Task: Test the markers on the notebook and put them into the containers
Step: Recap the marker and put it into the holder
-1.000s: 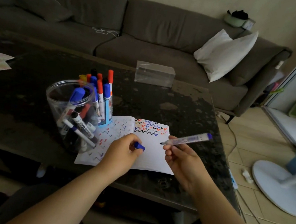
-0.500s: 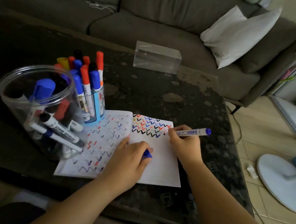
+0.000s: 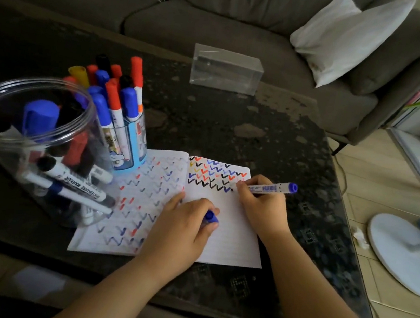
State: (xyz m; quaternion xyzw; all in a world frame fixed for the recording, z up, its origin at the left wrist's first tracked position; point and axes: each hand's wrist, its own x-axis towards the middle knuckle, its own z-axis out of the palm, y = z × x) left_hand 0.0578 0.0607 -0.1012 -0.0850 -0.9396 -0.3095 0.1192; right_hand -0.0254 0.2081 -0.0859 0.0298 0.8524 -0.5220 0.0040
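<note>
While the big clear jar [image 3: 32, 140] of whiteboard markers sits over on the left with the smaller blue cup [image 3: 130, 145] of upright markers just behind it, the open notebook [image 3: 169, 212] is right in the middle of the dark table [image 3: 259, 138], already full of little check marks. Left hand [image 3: 184, 225] rests on the page, fingers curled round a blue cap [image 3: 211, 216]. Right hand [image 3: 261, 205] pinches the slim blue marker [image 3: 270, 187], tip down-left at the end of the bottom row of marks, barrel running out to the right. It's white with a barcode and a blue end. I'd guess the cap goes back on next, and it's close, just left of the tip.
</note>
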